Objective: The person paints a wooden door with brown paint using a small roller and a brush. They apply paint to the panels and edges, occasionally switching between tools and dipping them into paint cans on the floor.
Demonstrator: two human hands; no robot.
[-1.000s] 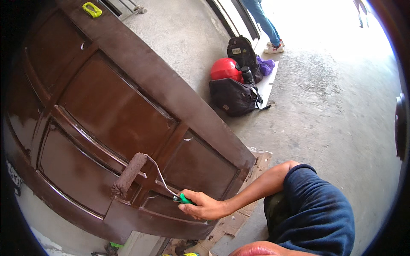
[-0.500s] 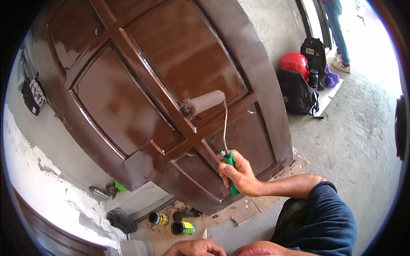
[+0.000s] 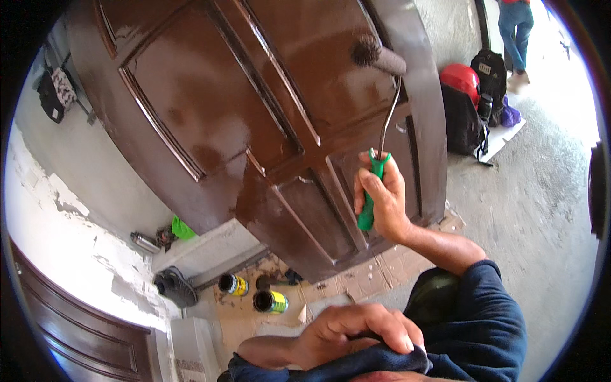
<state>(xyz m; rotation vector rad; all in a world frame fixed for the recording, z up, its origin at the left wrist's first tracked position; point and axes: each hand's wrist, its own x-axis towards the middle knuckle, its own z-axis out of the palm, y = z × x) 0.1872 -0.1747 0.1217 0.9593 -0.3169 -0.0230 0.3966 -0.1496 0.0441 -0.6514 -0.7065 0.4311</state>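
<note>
My right hand [image 3: 389, 200] is wrapped round the green handle of a paint roller [image 3: 387, 60]. Its fuzzy cylinder, dark at the left end, is by the right side of an upper panel on a brown panelled door [image 3: 219, 121]; whether it touches the surface I cannot tell. Glossy wet-looking brown covers much of the door, while the right edge looks duller. Low in the view, my left hand [image 3: 356, 331] is closed on dark blue shirt cloth [image 3: 382, 363], the same colour as my sleeve, close to my body.
Two open paint cans [image 3: 270, 301] stand on stained cardboard [image 3: 375, 277] below the door. Dark shoes [image 3: 175, 286] and a metal bottle [image 3: 145, 242] lie left. Backpacks [image 3: 463, 121] and a red helmet [image 3: 459, 81] sit at right, with a person [image 3: 515, 32] standing beyond.
The roller and my right hand have moved up and to the right across the door. My left hand has risen into view, gripping shirt cloth. The view has shifted slightly.
</note>
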